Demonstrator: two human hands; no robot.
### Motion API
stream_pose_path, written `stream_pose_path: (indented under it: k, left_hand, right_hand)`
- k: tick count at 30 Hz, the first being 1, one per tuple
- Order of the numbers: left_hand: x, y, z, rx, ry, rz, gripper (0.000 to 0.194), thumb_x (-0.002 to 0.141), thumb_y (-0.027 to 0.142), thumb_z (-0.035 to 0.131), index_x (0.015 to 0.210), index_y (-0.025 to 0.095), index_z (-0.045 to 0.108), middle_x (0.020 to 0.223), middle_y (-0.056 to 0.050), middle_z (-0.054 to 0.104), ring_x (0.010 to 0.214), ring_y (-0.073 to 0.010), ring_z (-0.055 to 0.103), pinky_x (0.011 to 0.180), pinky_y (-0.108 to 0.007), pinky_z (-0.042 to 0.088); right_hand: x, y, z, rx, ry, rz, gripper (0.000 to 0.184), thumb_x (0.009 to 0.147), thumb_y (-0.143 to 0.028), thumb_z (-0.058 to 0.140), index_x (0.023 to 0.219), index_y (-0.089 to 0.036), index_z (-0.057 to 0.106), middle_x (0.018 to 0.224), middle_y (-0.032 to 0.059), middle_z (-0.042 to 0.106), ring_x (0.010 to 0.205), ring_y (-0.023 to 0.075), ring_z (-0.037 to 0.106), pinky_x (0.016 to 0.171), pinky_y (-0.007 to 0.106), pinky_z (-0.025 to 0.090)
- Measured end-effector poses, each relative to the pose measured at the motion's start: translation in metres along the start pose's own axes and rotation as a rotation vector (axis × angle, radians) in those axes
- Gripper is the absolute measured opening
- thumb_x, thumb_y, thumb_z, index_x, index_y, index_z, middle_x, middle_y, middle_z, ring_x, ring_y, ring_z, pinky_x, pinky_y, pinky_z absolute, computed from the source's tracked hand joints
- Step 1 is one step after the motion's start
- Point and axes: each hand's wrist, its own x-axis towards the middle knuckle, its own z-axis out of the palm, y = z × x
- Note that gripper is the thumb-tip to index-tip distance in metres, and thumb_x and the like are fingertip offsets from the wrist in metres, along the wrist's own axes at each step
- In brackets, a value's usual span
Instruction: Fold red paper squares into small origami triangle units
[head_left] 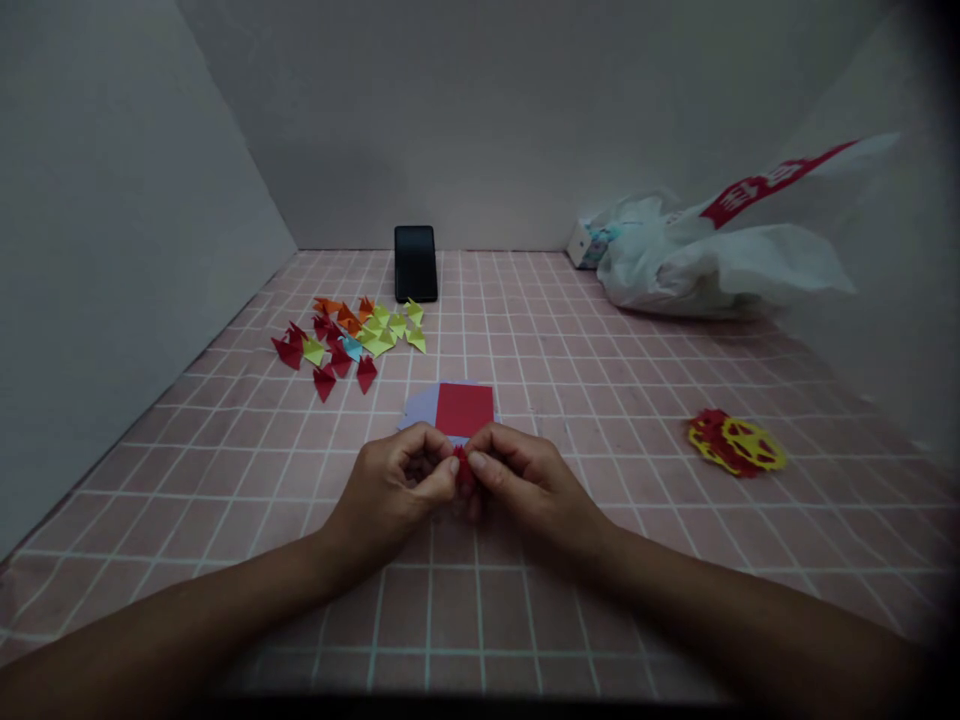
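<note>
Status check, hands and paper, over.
Left hand and right hand pinching small red folded paper. Red square sheet just beyond. Nothing visibly blocking.

The folded cranes look like matt, crisp paper, as does the smooth, flat red square. The phone has a dark, glossy, glass-like face. The bag appears to be thin, crinkled plastic, translucent with a faint sheen. The bench shows a matt, gridded covering, slightly rippled; the walls look matt.

Both forearms angle inward, hands nearly meeting, fingers bent, thumbs apparently pinching.
</note>
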Motion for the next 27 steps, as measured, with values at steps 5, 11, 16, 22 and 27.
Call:
stream_pose_path:
  k: [5, 11, 16, 22, 27]
  left_hand:
    - [-0.0001, -0.0031, -0.0014, -0.091, -0.018, -0.035, 0.010, 0.082, 0.025, 0.060, 0.078, 0.016, 0.061, 0.069, 0.000, 0.064, 0.061, -0.0131, 0.061, 0.058, -0.024, 0.051]
    - [0.0012, -0.0048, -0.0016, -0.010, -0.015, 0.023, 0.008, 0.083, 0.021, 0.059, 0.077, 0.016, 0.062, 0.071, 0.000, 0.063, 0.064, -0.0123, 0.060, 0.062, -0.023, 0.049]
    - [-0.0015, -0.0051, -0.0037, 0.051, -0.017, 0.082, 0.010, 0.087, 0.021, 0.058, 0.081, 0.017, 0.064, 0.074, 0.000, 0.065, 0.067, -0.0129, 0.060, 0.063, -0.023, 0.048]
    - [-0.0025, -0.0048, -0.0046, -0.056, -0.063, 0.060, 0.011, 0.089, 0.026, 0.059, 0.085, 0.017, 0.065, 0.079, -0.001, 0.065, 0.072, -0.0132, 0.061, 0.067, -0.024, 0.049]
    - [-0.0016, -0.0058, -0.0031, -0.246, -0.077, -0.060, 0.011, 0.085, 0.027, 0.066, 0.085, 0.017, 0.065, 0.079, -0.001, 0.065, 0.072, -0.0134, 0.062, 0.067, -0.024, 0.052]
  right_hand:
    - [0.0019, 0.0023, -0.0019, 0.127, -0.029, 0.033, 0.018, 0.088, -0.034, 0.057, 0.079, -0.018, 0.054, 0.064, -0.0018, 0.058, 0.057, 0.0112, 0.057, 0.058, 0.025, 0.045]
    - [0.0022, 0.0041, -0.0012, -0.072, 0.021, -0.009, 0.014, 0.087, -0.027, 0.056, 0.077, -0.018, 0.053, 0.066, -0.0021, 0.054, 0.058, 0.0111, 0.051, 0.056, 0.025, 0.041]
    - [0.0011, 0.0033, -0.0023, -0.224, 0.061, -0.086, 0.014, 0.088, -0.023, 0.054, 0.075, -0.019, 0.053, 0.068, -0.0018, 0.053, 0.061, 0.0119, 0.049, 0.057, 0.024, 0.040]
    - [0.0016, 0.0053, -0.0027, -0.200, 0.071, -0.116, 0.011, 0.089, -0.023, 0.057, 0.080, -0.020, 0.051, 0.069, -0.0026, 0.052, 0.063, 0.0120, 0.050, 0.058, 0.024, 0.040]
    - [0.0024, 0.0034, -0.0033, -0.139, 0.092, -0.118, 0.006, 0.088, -0.024, 0.059, 0.088, -0.020, 0.055, 0.073, -0.0023, 0.054, 0.063, 0.0114, 0.049, 0.057, 0.024, 0.040]
